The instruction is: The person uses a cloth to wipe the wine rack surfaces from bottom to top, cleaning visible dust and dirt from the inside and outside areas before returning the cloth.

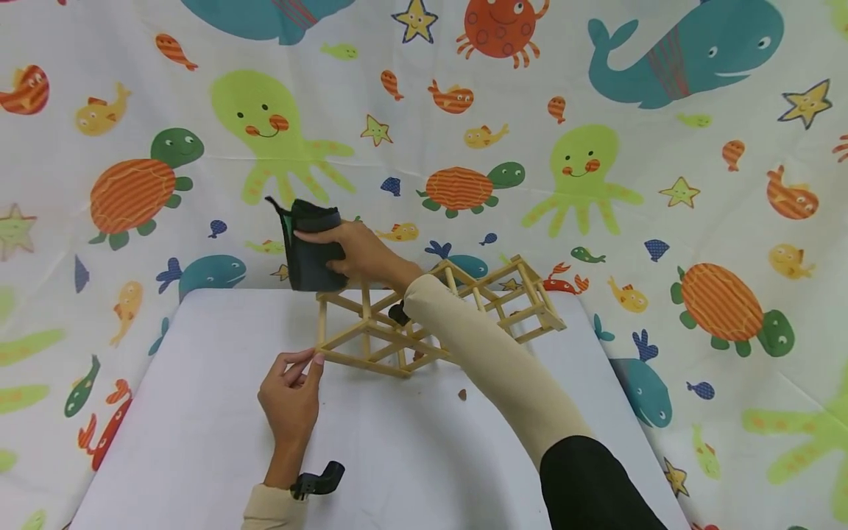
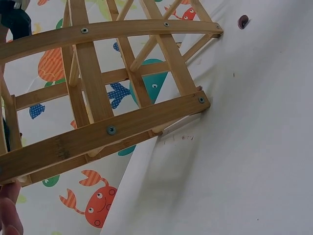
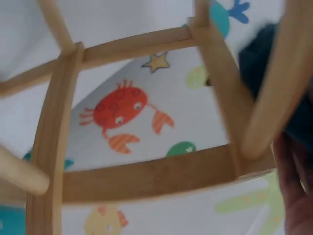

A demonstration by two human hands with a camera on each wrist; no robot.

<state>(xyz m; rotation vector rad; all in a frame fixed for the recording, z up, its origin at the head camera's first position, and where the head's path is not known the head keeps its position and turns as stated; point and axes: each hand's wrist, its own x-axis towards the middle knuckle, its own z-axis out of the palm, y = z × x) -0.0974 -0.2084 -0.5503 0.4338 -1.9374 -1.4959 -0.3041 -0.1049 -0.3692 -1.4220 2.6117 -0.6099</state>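
Observation:
My left hand (image 1: 291, 401) pinches the near left lower corner of a light wooden rack (image 1: 364, 364) made of slats and round posts. In the left wrist view, its fingertips (image 2: 10, 208) show at the end of a screwed slat. My right hand (image 1: 367, 254) grips a dark folded cloth (image 1: 311, 254), thumb and fingers on opposite sides, above the rack's left end. A greenish edge shows along the cloth's left side. In the right wrist view, the cloth (image 3: 259, 61) appears behind a rack post. The right sleeve hides the rack's middle in the head view.
The rack lies across the back of a white table (image 1: 218, 412). A small brown fragment (image 1: 462, 395) lies in front of it. A sheet (image 1: 411, 147) printed with sea animals hangs behind and spreads along both sides. A black wrist mount (image 1: 319, 480) sits on the left wrist.

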